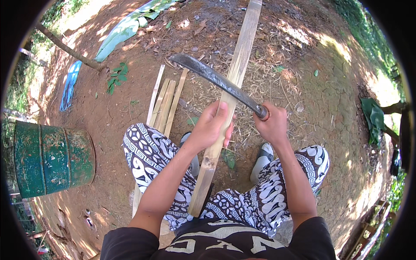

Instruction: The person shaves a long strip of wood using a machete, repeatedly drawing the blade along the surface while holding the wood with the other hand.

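A long split bamboo slat runs from my lap away toward the far ground. My left hand is wrapped round it near its middle, thumb on top. In my right hand is the handle of a machete with a long, dark, curved blade. The blade lies across the slat just beyond my left hand, its tip pointing far left. Whether the edge bites into the slat I cannot tell.
Several cut bamboo strips lie on the ground by my left knee. A green rusty drum is at the left. Pale shavings litter the dirt ahead. A thin tree trunk and a banana leaf are at the far left.
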The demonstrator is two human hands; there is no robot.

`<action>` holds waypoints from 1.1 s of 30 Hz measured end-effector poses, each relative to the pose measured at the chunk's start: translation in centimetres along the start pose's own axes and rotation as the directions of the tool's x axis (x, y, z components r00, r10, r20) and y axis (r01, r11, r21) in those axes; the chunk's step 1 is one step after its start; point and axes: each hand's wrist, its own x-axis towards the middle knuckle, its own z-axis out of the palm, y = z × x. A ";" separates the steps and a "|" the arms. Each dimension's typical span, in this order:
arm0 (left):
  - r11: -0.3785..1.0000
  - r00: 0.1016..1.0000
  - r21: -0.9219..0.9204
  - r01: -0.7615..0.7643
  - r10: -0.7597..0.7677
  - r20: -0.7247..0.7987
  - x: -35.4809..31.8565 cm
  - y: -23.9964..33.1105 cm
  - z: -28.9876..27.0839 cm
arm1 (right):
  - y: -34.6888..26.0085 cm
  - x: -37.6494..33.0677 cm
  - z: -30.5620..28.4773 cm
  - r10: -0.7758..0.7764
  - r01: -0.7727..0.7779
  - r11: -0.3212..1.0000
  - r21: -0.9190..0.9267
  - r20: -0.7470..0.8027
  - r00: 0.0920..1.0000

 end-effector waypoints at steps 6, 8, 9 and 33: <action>0.975 0.988 -0.165 0.150 -0.144 0.048 -0.6 0.1 1.2 | -0.5 -0.2 1.1 -0.126 0.126 0.992 0.006 0.015 0.992; 0.983 0.988 -0.105 0.149 -0.144 0.052 -0.8 0.3 1.0 | -1.3 -0.2 0.8 -0.137 0.141 0.987 -0.071 0.050 0.989; 0.986 0.988 -0.076 0.148 -0.144 0.053 -0.9 0.3 0.8 | -1.5 -0.1 0.7 -0.120 0.128 0.986 -0.103 0.082 0.989; 0.992 0.993 0.016 0.122 -0.122 0.001 -1.9 -0.7 -0.6 | 3.0 2.0 -1.4 0.289 -0.290 0.957 -0.011 -0.075 0.954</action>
